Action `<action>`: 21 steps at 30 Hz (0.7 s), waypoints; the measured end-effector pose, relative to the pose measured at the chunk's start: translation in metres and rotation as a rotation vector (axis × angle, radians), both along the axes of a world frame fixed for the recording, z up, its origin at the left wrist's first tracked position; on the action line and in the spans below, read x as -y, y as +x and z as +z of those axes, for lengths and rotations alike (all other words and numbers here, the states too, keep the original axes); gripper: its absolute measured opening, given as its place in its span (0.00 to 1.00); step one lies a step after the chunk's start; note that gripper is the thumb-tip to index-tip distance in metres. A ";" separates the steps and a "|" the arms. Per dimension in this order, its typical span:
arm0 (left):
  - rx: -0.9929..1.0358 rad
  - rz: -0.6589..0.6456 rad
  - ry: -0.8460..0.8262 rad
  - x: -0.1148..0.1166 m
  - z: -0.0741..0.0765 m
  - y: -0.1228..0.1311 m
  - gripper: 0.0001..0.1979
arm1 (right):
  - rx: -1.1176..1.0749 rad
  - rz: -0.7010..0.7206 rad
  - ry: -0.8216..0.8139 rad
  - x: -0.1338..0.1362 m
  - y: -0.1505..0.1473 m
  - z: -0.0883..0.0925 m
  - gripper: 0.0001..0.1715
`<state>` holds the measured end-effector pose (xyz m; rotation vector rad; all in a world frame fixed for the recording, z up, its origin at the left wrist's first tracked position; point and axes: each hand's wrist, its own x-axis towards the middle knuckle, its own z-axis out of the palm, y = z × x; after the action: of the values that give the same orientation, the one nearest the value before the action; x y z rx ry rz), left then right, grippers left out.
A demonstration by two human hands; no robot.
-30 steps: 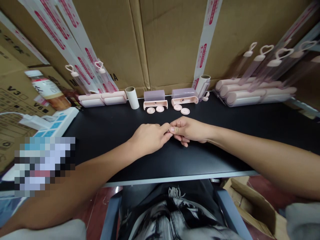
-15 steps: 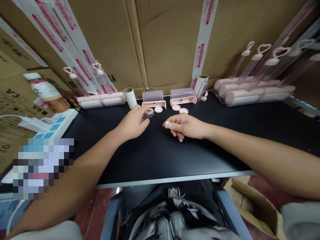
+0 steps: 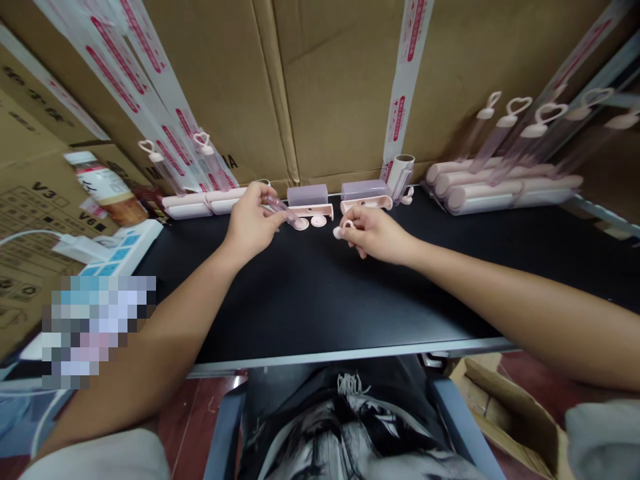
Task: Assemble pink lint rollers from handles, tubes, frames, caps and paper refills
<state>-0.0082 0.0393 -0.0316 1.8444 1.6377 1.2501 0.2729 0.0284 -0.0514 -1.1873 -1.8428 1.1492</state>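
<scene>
Plastic, clear and faintly purple, formed a slim tube [image 3: 289,215]; a pale pink cap [image 3: 337,232] bore a curved loop [image 3: 349,224]. Both were over a smooth black tabletop [image 3: 310,300], near flat round discs [image 3: 319,221] and a trough-shaped pink housing [image 3: 367,202]. The left hand [image 3: 251,223] pinched the tube slantwise between thumb and fingers; whether its lower end touched a disc could not be told. The right hand [image 3: 377,231], fingers half curled, gripped the cap at the fingertips.

Hands [image 3: 249,225] [image 3: 379,230] now apart (earlier together)
</scene>
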 end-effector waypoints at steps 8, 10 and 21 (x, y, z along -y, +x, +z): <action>-0.372 0.032 0.051 -0.024 0.020 0.018 0.28 | 0.429 -0.094 0.301 -0.055 -0.036 0.024 0.11; -0.460 0.044 0.021 -0.026 0.023 0.023 0.29 | 0.543 -0.100 0.335 -0.063 -0.048 0.024 0.14; -0.572 0.053 -0.055 -0.028 0.022 0.028 0.28 | 0.735 -0.133 0.342 -0.072 -0.064 0.004 0.15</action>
<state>0.0200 0.0674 -0.0096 2.2722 1.9831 0.7128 0.2094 0.1009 -0.0472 -1.6164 -2.3115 0.2933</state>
